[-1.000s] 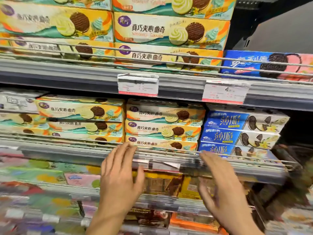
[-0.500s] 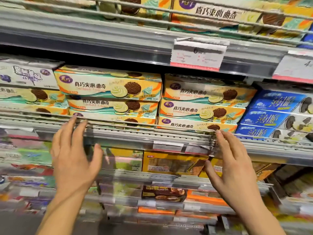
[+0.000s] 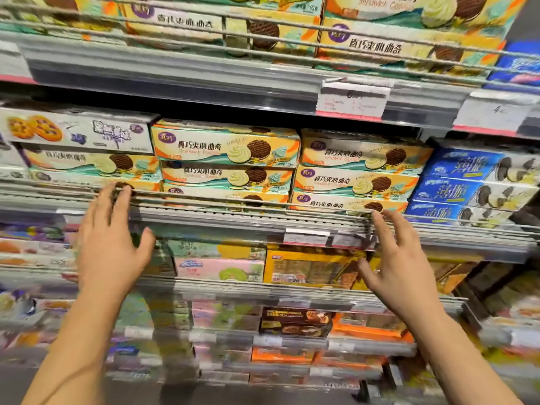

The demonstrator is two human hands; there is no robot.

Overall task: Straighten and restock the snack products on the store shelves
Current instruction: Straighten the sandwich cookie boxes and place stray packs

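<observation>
Reaching up toward the middle shelf, the left hand [image 3: 109, 247] and the right hand [image 3: 400, 258] both show straight, spread fingers and hold nothing. Their fingertips lie at the thin metal wire rail [image 3: 233, 204] along the shelf front. Behind that rail sit stacked yellow-and-teal cardboard boxes of sandwich cookies [image 3: 226, 165], three high, in side-by-side stacks. Just right of them stand stacked blue cardboard boxes of thin dark biscuits [image 3: 467, 185]. At far left, a white cardboard cookie box [image 3: 79, 131] tops another stack.
</observation>
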